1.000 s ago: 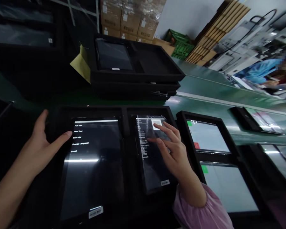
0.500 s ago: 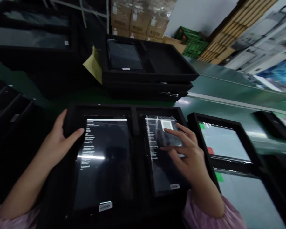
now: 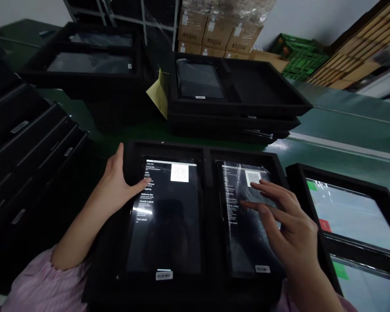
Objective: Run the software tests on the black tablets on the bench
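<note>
Two tablets lie side by side in a black foam tray [image 3: 208, 201]. The left tablet [image 3: 169, 221] shows lines of white text and a square code near its top. My left hand [image 3: 117, 184] is at the tray's left side, fingers at the outer edge and thumb stretched over the left tablet's text; it holds nothing. The right tablet [image 3: 243, 242] has similar text and a code. Over it my right hand [image 3: 289, 221] is spread, fingertips at or just above the screen; contact cannot be told. A barcode label [image 3: 164, 275] sits at the left tablet's bottom edge.
Another tray [image 3: 347, 171] with two lit white screens stands to the right. Behind are stacked trays, the top one holding a dark tablet [image 3: 199, 80], beside a yellow paper [image 3: 159, 95]. Stacked dark devices [image 3: 29, 130] fill the left. Cartons [image 3: 214, 30] and green crates [image 3: 299, 54] stand farther back.
The view has shifted left, so everything sits farther right. A square code now shows on the left tablet's screen. My left thumb now reaches over that screen; my right hand stays over the right tablet.
</note>
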Available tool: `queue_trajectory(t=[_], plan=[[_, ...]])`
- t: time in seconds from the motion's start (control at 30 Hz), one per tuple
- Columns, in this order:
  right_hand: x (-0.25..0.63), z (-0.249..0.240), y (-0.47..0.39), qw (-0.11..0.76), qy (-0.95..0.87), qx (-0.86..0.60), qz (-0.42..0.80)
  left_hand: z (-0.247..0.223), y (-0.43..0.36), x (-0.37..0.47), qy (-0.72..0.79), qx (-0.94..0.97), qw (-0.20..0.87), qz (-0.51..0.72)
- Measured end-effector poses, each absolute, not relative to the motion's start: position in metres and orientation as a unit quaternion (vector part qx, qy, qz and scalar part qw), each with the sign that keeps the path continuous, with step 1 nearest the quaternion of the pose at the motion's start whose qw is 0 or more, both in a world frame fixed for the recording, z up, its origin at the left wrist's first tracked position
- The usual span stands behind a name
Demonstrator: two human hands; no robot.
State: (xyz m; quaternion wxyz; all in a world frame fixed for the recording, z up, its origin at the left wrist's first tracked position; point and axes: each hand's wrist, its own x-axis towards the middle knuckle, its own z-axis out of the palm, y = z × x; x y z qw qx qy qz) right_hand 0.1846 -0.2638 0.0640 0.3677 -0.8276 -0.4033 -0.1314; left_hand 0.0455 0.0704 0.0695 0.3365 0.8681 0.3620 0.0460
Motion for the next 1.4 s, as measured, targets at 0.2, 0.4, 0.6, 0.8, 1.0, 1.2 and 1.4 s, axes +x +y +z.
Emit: queue_trajectory(t=[0.2, 0.4, 0.6, 0.8, 1.0, 1.2, 1.4], plan=[[0.190, 0.061, -0.258, 0.333, -0.404, -0.840, -0.145, 0.078, 0.068, 0.050, 0.298, 0.902, 0.303, 0.079], [0.189, 0.061, -0.254, 0.270, -0.456, -0.844, -0.083, 0.081, 0.093, 0.078, 0.297, 0.902, 0.313, -0.023], [0.189, 0.062, -0.251, 0.245, -0.483, -0.839, -0.057, 0.082, 0.101, 0.086, 0.312, 0.897, 0.308, -0.050], [0.192, 0.059, -0.255, 0.293, -0.425, -0.843, -0.147, 0.091, 0.105, 0.078, 0.290, 0.882, 0.366, -0.062], [0.190, 0.059, -0.255, 0.341, -0.361, -0.847, -0.191, 0.093, 0.098, 0.083, 0.304, 0.882, 0.350, -0.081], [0.194, 0.053, -0.254, 0.297, -0.314, -0.885, -0.172, 0.078, 0.103, 0.084, 0.296, 0.902, 0.313, -0.038], [0.197, 0.045, -0.252, 0.235, -0.293, -0.916, -0.139, 0.080, 0.109, 0.088, 0.312, 0.897, 0.308, -0.064]])
